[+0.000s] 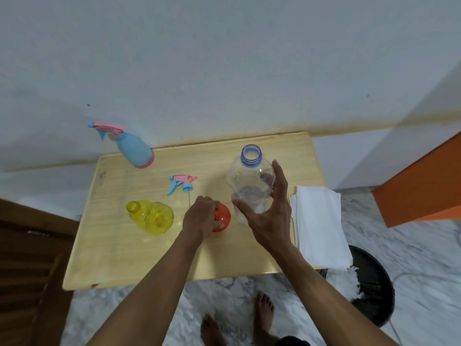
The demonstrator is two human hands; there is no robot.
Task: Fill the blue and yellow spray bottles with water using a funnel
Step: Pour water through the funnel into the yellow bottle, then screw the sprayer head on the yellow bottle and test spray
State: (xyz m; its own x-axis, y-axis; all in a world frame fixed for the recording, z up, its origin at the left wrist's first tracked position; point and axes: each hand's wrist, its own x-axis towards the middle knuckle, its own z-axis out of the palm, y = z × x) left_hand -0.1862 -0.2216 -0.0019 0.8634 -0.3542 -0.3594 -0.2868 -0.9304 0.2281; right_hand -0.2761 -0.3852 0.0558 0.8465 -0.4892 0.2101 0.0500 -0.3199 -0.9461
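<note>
On the wooden table (119,258), the blue spray bottle (134,151) stands at the back left with its pink and blue sprayer head on. The yellow bottle (152,217) stands open, its sprayer head (182,183) lying behind it on the table. My left hand (200,217) is closed over the red funnel (222,217) in the table's middle. A clear water bottle (249,186) with an open purple neck stands to the right. My right hand (270,213) is spread around its near side, fingers apart, thumb and fingertips at the bottle's wall.
A stack of white tissues (319,221) lies on the table's right edge. A black stool (374,283) stands right of the table, an orange surface (424,186) further right, dark wooden furniture (30,258) at left. The wall is just behind the table. Bare feet stand on the marble floor.
</note>
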